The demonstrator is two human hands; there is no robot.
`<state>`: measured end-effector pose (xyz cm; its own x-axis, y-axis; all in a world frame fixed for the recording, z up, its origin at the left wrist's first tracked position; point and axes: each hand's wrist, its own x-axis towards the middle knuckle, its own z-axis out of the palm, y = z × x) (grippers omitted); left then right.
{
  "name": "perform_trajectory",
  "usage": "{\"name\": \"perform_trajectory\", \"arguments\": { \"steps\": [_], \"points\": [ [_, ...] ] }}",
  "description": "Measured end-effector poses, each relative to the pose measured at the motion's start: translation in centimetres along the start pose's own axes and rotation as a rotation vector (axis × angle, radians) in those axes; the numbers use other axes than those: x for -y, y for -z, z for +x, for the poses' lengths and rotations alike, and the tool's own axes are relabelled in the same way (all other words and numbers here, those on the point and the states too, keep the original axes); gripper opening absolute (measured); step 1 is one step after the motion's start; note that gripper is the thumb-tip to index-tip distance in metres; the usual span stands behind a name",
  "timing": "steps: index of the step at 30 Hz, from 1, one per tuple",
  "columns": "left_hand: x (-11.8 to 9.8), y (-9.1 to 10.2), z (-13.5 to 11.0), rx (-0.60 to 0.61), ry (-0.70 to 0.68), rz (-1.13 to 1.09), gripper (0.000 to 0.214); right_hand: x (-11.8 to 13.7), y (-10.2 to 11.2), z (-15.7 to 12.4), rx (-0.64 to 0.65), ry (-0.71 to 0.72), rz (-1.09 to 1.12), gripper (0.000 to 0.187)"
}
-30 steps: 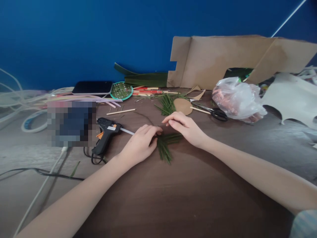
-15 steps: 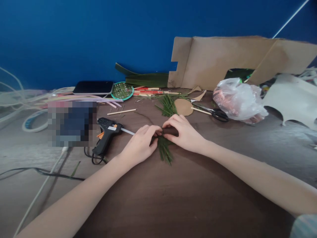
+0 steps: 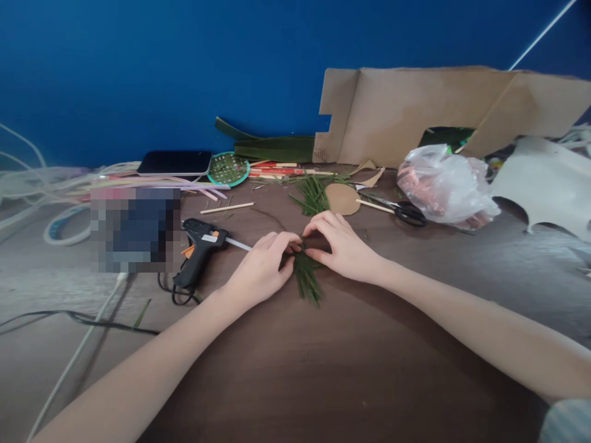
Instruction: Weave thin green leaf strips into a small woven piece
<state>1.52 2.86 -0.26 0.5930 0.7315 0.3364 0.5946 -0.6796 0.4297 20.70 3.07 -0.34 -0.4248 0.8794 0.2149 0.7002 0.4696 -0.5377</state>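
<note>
A small bundle of thin green leaf strips (image 3: 308, 284) fans toward me on the brown table, between my two hands. My left hand (image 3: 263, 266) is closed, thumb and fingers pinching the bundle's upper left part. From the other side my right hand (image 3: 344, 249) pinches at the top of the same bundle with thumb and forefinger. The exact point of grip is partly hidden by the fingers. Just left of my left hand lies a black glue gun (image 3: 202, 246) with a white glue stick (image 3: 239, 244). Beyond my right hand is a second pile of green strips (image 3: 311, 195).
A round cardboard disc (image 3: 342, 199) with a stick (image 3: 376, 207) lies beside black-handled scissors (image 3: 409, 213). Behind are a plastic bag (image 3: 446, 184), a cardboard sheet (image 3: 392, 114), a teal-rimmed round piece (image 3: 228, 169) and a phone (image 3: 174, 162). A cable (image 3: 78, 318) crosses the left side.
My right hand has shifted very slightly to the left, still at the top of the bundle. My left hand and the leaf strips look almost unmoved.
</note>
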Motion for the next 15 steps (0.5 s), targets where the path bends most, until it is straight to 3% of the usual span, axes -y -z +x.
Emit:
{"name": "perform_trajectory", "arguments": {
  "steps": [15],
  "points": [
    [-0.07,0.09,0.03,0.013,0.003,-0.011,0.03,0.16,0.18,-0.22,0.003,0.029,0.079,0.015]
  ]
}}
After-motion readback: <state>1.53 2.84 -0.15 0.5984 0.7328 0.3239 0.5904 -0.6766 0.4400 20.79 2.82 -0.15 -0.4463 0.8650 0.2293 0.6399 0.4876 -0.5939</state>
